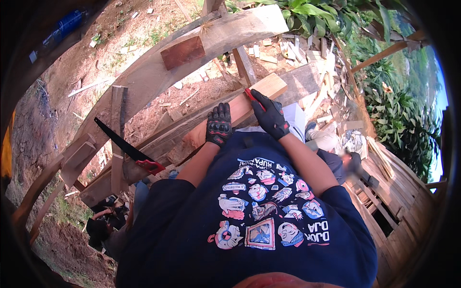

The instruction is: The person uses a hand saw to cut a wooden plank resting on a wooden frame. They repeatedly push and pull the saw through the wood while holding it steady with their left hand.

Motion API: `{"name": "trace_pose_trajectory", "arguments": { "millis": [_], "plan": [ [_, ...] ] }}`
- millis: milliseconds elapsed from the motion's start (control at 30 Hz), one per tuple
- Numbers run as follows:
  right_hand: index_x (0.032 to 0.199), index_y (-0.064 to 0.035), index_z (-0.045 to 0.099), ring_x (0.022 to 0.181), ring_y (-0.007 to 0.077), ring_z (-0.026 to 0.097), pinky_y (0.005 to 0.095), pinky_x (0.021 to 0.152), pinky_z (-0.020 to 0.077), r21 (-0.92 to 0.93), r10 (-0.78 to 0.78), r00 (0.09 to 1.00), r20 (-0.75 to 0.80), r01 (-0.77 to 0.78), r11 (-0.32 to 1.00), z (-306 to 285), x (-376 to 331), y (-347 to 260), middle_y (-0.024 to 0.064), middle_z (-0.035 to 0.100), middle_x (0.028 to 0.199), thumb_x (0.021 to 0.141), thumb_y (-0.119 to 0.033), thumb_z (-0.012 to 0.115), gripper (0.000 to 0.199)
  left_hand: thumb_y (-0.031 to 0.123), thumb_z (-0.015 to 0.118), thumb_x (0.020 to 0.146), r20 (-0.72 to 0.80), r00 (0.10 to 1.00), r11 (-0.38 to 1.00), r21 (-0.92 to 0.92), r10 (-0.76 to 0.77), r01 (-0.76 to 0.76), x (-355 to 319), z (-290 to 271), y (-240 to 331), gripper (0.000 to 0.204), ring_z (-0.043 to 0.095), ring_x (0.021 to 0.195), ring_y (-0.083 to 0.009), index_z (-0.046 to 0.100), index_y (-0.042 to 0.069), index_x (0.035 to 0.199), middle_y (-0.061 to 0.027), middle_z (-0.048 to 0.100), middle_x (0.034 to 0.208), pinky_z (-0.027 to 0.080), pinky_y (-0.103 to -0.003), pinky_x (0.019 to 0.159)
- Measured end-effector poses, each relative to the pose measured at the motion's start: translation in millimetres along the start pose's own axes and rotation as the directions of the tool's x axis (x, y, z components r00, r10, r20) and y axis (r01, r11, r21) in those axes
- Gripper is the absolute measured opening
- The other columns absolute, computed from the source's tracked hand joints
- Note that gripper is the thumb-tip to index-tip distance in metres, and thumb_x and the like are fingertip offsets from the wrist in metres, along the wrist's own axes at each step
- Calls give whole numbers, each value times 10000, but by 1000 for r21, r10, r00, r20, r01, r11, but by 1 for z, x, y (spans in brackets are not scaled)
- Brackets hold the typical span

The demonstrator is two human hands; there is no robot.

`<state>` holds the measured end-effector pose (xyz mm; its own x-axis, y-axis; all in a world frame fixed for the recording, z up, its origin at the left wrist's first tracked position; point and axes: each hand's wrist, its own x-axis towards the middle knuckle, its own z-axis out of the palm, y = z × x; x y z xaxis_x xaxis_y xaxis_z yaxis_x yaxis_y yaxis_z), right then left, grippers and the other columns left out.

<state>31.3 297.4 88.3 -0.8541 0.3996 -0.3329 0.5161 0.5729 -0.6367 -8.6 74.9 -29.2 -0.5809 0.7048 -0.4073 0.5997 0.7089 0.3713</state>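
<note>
Pinched in the gloved right hand (272,117) is a red pencil (253,97), its tip down on the short wooden block (240,109). Fingers close around the pencil while the hand rests on the block's upper face. Just left of it, the gloved left hand (219,126) lies flat on the same block, fingers together, holding nothing. That block sits across a long grey beam (158,77) of the timber frame. Well left of the block, a black handsaw (126,147) with a red handle leans on the frame.
</note>
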Motion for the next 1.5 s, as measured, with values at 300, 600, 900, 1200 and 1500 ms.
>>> {"name": "trace_pose_trajectory", "arguments": {
  "millis": [300, 600, 900, 1200, 1500],
  "plan": [
    [1508, -103, 653, 1211, 436, 726, 465, 1052, 560, 121, 151, 978, 147, -169, 978, -68, -48, -34, 287, 744, 1298, 1075, -282, 622, 470, 385, 733, 907, -16, 1000, 1000, -18, -23, 23, -11, 3, 7, 913, 501, 1478, -422, 392, -8, 1657, -258, 475, 1645, 392, -580, 1233],
    [1488, -40, 662, 1208, 354, 752, 416, 1046, 564, 80, 181, 969, 168, -196, 977, -97, -73, -58, 228, 756, 1343, 1084, -238, 647, 450, 340, 753, 881, -69, 997, 1000, 17, 27, -26, -13, 1, 6, 898, 520, 1432, -415, 419, -19, 1634, -250, 509, 1607, 415, -585, 1200],
    [1481, -107, 680, 1147, 443, 749, 480, 1010, 576, 7, 85, 988, 128, -87, 996, -45, -29, -33, 286, 763, 1244, 1079, -288, 626, 445, 365, 789, 871, -63, 998, 1000, 7, -19, 19, -2, -7, 8, 931, 529, 1427, -417, 418, -14, 1636, -245, 502, 1618, 414, -583, 1204],
    [1485, -60, 671, 1212, 336, 761, 413, 1057, 557, -37, -60, 987, 147, 66, 997, -156, -122, -86, 233, 763, 1315, 1089, -203, 626, 424, 336, 691, 931, -78, 997, 1000, -5, -27, 27, 0, 1, 5, 851, 523, 1435, -431, 396, -15, 1648, -254, 497, 1617, 409, -606, 1205],
    [1446, -90, 691, 1150, 468, 720, 509, 1011, 557, -18, 78, 989, 124, -76, 997, 25, 60, -17, 295, 751, 1227, 1073, -362, 549, 483, 380, 763, 857, -103, 995, 1000, -16, 12, -14, -1, 2, 0, 961, 526, 1445, -425, 395, -13, 1652, -258, 490, 1635, 425, -596, 1190]
  ]
}}
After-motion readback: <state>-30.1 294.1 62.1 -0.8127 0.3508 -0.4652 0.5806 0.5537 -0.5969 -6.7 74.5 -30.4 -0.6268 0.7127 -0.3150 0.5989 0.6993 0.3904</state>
